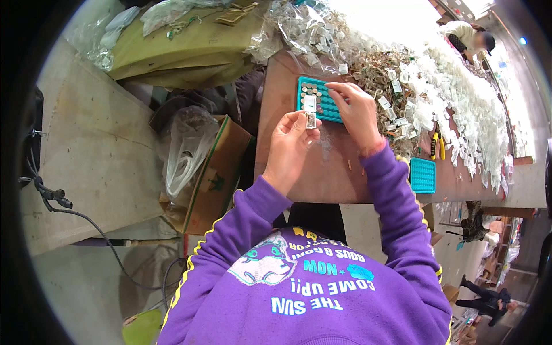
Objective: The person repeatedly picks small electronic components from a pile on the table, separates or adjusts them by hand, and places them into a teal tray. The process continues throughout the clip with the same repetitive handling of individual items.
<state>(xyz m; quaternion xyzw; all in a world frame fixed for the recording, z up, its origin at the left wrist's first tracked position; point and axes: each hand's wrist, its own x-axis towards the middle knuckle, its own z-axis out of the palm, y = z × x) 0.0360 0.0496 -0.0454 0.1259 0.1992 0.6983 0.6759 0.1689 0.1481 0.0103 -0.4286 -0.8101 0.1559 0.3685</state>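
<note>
Between the thumb and fingers of my left hand is a small clear plastic case, its lid tipped up over the near part of a teal tray. Small pale contents show inside the case, too small to name. The tray has rows of small hollows, and several round silvery pieces lie in its left part. Over the tray's right side hovers my right hand, thumb and index fingertips close together. Whatever is between those fingertips is too small to make out.
A large heap of small clear cases and bags covers the table's far right. Yellow-handled pliers and a second teal tray lie to the right. A cardboard box with plastic bags stands left of the table. Other people are farther off.
</note>
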